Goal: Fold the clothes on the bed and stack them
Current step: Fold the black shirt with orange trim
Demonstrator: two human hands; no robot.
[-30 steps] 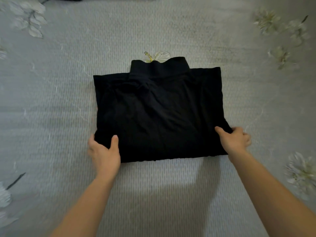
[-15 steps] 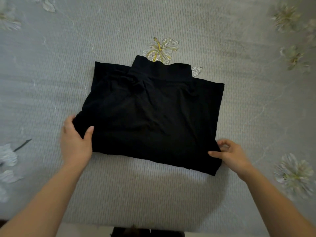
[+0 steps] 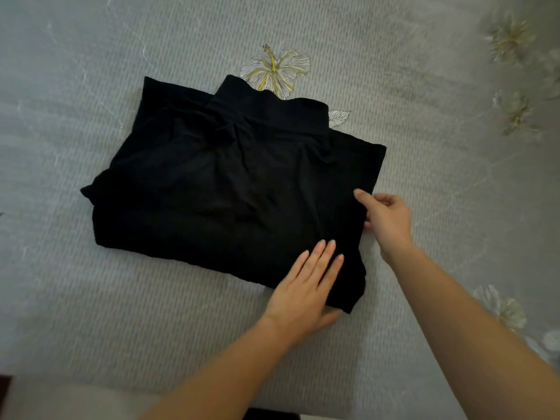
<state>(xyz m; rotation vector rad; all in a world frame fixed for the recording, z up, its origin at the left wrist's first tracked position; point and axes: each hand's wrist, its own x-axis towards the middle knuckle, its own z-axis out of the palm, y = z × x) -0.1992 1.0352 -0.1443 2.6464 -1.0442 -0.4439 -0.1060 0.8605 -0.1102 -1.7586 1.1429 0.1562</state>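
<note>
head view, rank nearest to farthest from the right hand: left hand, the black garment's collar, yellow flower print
1. left hand, just lower left, flat on the black garment
2. collar, at the garment's far edge
3. yellow flower print, beyond the collar

Folded garment (image 3: 230,189) was plain black, no print. Bedspread (image 3: 91,298) was pale grey with fine woven ribbing, scattered white flowers; the one flower (image 3: 275,69) above the garment had yellow-green veins and stamen, beside a white leaf (image 3: 338,117).

Dim grey bedspread (image 3: 91,298) printed with pale flowers (image 3: 274,69).
</note>
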